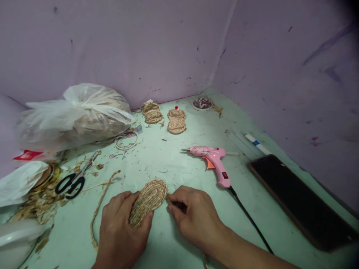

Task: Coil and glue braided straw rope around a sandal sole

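Note:
A flat oval coil of braided straw cord (153,196) lies tilted over the table in front of me. My left hand (123,224) grips its lower left part, thumb on the near edge and fingers along the far one. At the coil's right edge, my right hand (193,215) is closed in a pinch, apparently on the braided cord, though the fingers mostly hide it. A short bit of cord (205,260) shows below my right wrist. Left of my left hand, a loose length of braided cord (100,203) curves along the table and passes behind that hand.
A pink glue gun (209,153) with a lit orange light lies right of centre, its black cable running toward me. Phone (300,201) at right; scissors (75,179), white ring (126,140) and plastic bag (81,116) at left. Two straw pieces (176,121) and a bead dish (202,103) stand behind.

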A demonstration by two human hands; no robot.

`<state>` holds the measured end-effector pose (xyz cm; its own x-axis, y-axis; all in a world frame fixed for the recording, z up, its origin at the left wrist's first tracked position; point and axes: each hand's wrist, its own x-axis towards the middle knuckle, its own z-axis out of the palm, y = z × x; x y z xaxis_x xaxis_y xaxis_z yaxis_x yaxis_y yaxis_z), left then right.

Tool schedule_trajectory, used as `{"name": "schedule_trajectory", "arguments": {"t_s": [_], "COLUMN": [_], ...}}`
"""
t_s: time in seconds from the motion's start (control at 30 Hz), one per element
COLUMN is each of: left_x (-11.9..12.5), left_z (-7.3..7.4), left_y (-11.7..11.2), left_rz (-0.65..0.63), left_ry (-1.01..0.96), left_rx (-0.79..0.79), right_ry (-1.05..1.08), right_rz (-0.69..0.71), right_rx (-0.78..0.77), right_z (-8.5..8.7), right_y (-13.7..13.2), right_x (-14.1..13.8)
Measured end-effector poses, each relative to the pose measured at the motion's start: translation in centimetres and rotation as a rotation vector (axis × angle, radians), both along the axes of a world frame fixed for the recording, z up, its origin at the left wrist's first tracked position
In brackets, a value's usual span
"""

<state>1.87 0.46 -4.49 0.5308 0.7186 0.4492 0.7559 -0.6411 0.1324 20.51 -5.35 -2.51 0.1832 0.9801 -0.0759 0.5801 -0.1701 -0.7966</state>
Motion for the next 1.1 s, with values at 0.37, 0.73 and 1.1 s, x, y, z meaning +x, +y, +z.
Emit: {"name": "schedule_trajectory", "arguments": {"t_s": [0.37, 0.73, 1.1], "left_x": [0.2, -0.1, 2.7], "left_z": [0.4, 3.8, 1.3], "left_y": [-0.1, -2.1, -1.1], "left_rz": [0.077, -0.124, -0.298], "left_ry": [0.079, 0.132, 0.343], "left_rx": [-0.114, -0.535, -0.049], "right_ry": [0.091, -0.095, -0.216], "right_rz": [-0.005, -0.033, 0.012], "right_rx": [-0.046, -0.003, -0.004], "right_z": [0.2, 0.4, -0.2], "right_y": [-0.3, 0.6, 0.9], "right_x": [-0.6, 0.1, -0.4]}}
